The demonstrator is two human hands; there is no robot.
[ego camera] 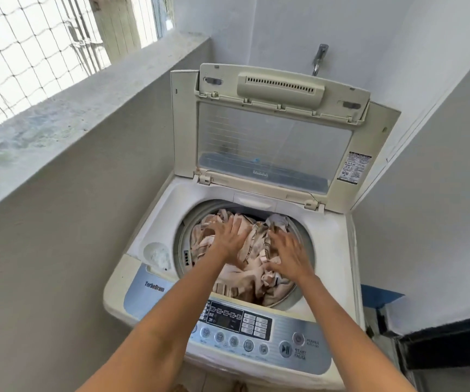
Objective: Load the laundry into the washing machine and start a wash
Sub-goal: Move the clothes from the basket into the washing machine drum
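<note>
Spread, nearly straight fingers [222, 225] of the left hand [229, 236] press flat on the beige-and-brown striped crumpled laundry [245, 275], which lies directly beneath them. The right hand [289, 254], blurred, rests on the same heap with fingers apart and loosely bent. The cloth fills the round drum of the cream top-loading washing machine [338, 250], whose hinged lid [273, 137] stands upright behind.
</note>
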